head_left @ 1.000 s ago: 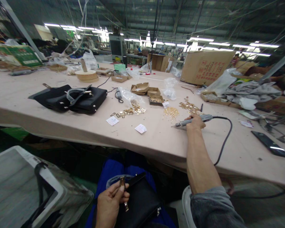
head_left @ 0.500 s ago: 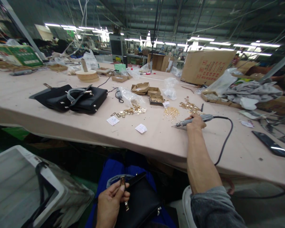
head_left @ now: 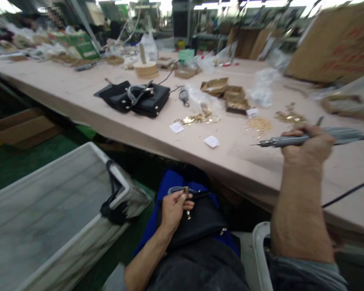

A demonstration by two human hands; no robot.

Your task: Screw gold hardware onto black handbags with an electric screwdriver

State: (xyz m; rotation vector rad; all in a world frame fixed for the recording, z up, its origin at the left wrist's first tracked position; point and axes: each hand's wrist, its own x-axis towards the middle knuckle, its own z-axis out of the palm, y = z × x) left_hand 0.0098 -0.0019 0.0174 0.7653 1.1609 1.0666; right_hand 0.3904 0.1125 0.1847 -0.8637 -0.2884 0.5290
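Observation:
My right hand [head_left: 311, 143] is closed around a grey electric screwdriver [head_left: 347, 135], held just above the table with its thin bit pointing left. In my lap lies a black handbag [head_left: 197, 222] with a wrapped handle. My left hand [head_left: 174, 206] pinches a small gold metal clasp [head_left: 186, 190] at the bag's upper edge; a second gold piece [head_left: 188, 215] hangs below the fingers over the bag. Left of the screwdriver tip, a pile of tiny gold screws or rivets [head_left: 259, 125] lies on the table, with flat gold fittings [head_left: 291, 116] behind it.
More black handbags [head_left: 148, 101] lie on the table [head_left: 245, 161]. Gold plates [head_left: 197, 118], paper labels [head_left: 211, 141], small cardboard boxes [head_left: 236, 105] and plastic bags [head_left: 263, 87] are spread around. A large white bin [head_left: 48, 258] stands at my left, a big carton [head_left: 336, 44] at the back right.
The view has tilted down and turned left. My right hand has lifted the screwdriver off the table area and drawn it nearer. My left hand still pinches the clasp.

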